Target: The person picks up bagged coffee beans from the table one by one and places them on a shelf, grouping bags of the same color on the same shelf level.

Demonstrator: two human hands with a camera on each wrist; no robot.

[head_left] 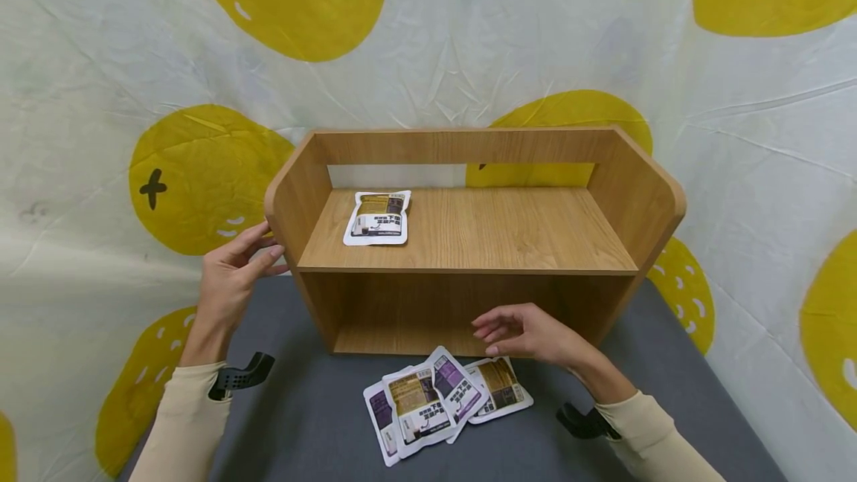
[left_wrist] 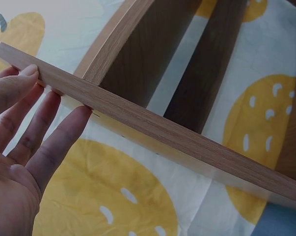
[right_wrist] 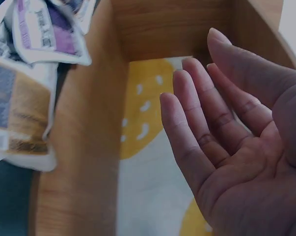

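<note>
A two-tier wooden shelf [head_left: 469, 233] stands on the grey table. My left hand [head_left: 230, 274] touches its left side panel [left_wrist: 152, 115], the fairly straight fingers against the outer face and the thumb at the edge. In front of the lower tier, my right hand [head_left: 525, 333] hovers with relaxed fingers and nothing in them; its palm [right_wrist: 246, 172] shows in the right wrist view. Just below that hand lies a gold-and-white packet [head_left: 498, 389], partly under a purple-and-white packet [head_left: 458, 389]. Another gold-and-white packet [head_left: 418, 404] overlaps the pile. One more packet [head_left: 378, 225] lies on the upper tier's left part.
The grey table [head_left: 294, 407] extends in front of the shelf and to both sides. Behind it hangs a pale cloth [head_left: 482, 36] with large yellow shapes. A dark band [head_left: 244, 376] is on the left wrist and another [head_left: 582, 422] on the right.
</note>
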